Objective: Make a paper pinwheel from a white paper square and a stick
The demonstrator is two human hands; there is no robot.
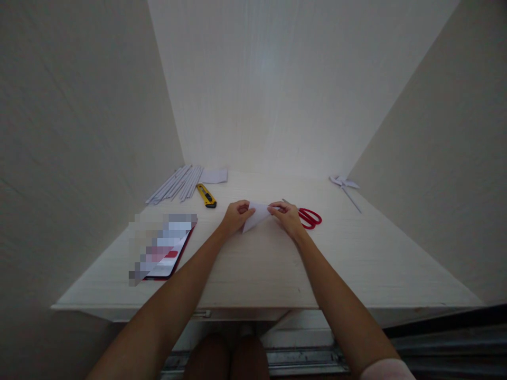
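A small white piece of paper (257, 214), folded to a triangle-like shape, is held up between both hands over the middle of the table. My left hand (236, 215) pinches its left edge with thumb and fingers. At the right corner, my right hand (287, 215) grips the paper between thumb and fingertips. Just right of that hand lie red-handled scissors (311, 217), their blades partly hidden behind it.
On the white table (253, 279), a yellow box cutter (206, 196) lies near rolled paper sticks (176, 184) and paper sheets (215, 176). A phone or tablet (170, 253), partly blurred, lies front left. A paper pinwheel (345, 186) sits back right. Walls enclose three sides.
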